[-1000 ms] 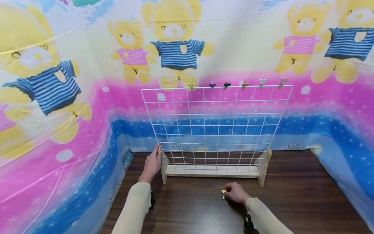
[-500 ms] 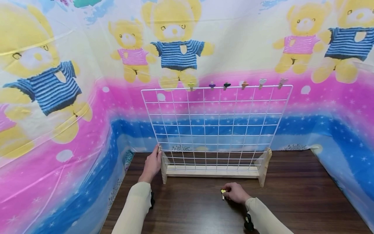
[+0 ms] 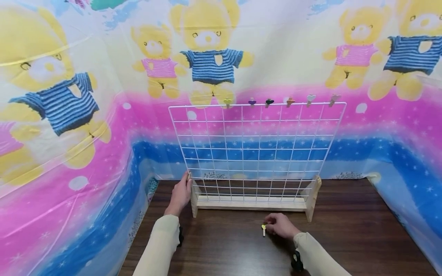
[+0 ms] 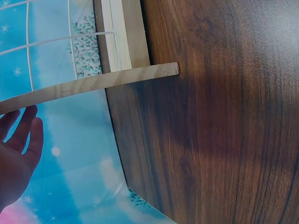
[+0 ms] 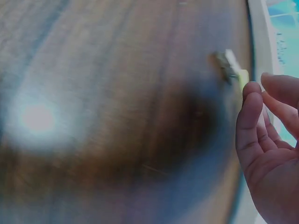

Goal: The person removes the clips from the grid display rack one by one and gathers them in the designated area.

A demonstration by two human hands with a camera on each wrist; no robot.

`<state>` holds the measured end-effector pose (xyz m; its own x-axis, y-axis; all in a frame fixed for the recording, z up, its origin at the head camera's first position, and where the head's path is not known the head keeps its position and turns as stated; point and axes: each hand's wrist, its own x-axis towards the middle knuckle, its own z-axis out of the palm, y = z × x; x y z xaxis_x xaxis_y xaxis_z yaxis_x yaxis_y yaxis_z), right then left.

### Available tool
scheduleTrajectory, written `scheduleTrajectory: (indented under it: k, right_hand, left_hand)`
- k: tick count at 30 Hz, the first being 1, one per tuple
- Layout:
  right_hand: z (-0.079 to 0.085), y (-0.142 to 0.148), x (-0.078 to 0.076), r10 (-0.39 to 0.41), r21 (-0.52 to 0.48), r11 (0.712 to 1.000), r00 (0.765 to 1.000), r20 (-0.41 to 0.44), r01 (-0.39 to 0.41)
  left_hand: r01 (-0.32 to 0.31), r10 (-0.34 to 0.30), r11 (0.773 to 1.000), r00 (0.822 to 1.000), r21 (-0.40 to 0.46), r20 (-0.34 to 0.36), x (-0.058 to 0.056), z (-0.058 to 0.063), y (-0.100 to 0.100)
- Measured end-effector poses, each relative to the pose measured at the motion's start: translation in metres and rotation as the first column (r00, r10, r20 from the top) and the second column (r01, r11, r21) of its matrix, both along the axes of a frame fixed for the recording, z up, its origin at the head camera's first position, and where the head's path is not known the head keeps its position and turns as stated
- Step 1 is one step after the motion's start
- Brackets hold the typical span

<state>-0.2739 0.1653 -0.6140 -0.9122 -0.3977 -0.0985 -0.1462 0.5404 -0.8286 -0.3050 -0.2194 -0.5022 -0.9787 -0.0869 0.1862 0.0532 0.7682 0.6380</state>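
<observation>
In the head view my left hand (image 3: 180, 194) holds the upper end of the left wooden side piece of a white wire grid rack (image 3: 259, 148). The left wrist view has several of its fingertips (image 4: 31, 110) against the outer face of that wooden side (image 4: 88, 84); part of the hand is cut off by the frame edge. Low over the tabletop, in front of the rack, my right hand (image 3: 281, 225) pinches a small clothespin with a yellow heart (image 3: 264, 230) at its fingertips. The right wrist view shows this clothespin (image 5: 229, 65) blurred, its yellow part beside the fingertips.
Several heart clothespins sit along the grid's top wire, among them yellow (image 3: 227, 102), purple (image 3: 252, 101), dark green (image 3: 269, 102) and orange (image 3: 290, 101). The dark wooden table (image 3: 221, 245) bears the rack. Behind stands a bear-patterned cloth (image 3: 283, 50).
My right hand has shifted slightly to the right, and more of the yellow-heart clothespin shows beside its fingers. The left hand stays at the rack's side. The head view has tilted a little.
</observation>
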Motion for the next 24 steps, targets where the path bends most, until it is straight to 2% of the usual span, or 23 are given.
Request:
scheduleTrajectory:
  k: [3,7,9,20,23,24]
  right_hand:
    - [0.014,0.0,-0.002,0.03,0.031,0.999,0.994,-0.102,-0.027]
    - [0.041,-0.003,-0.008,0.08,0.087,0.994,0.964,-0.254,-0.059]
    - [0.059,-0.006,-0.01,0.094,0.098,0.993,0.95,-0.297,-0.068]
    - [0.173,-0.024,-0.009,0.137,0.094,0.99,0.885,-0.445,-0.106]
    - [0.204,-0.031,-0.008,0.134,0.09,0.991,0.849,-0.511,-0.102]
    - [0.214,-0.034,-0.008,0.129,0.076,0.992,0.828,-0.545,-0.104]
  left_hand:
    - [0.002,-0.002,1.0,1.0,0.003,-0.002,0.0,0.0,0.001]
    - [0.005,-0.005,1.0,1.0,0.008,-0.002,0.001,0.001,0.001]
    - [0.007,-0.007,1.0,1.0,0.009,-0.006,0.0,0.001,0.0]
    - [0.011,-0.011,1.0,1.0,0.008,-0.008,-0.001,0.001,0.001]
    - [0.002,-0.002,1.0,1.0,0.011,0.011,-0.001,0.001,0.001]
    - [0.0,0.0,1.0,1.0,0.011,0.014,-0.001,0.001,0.0]
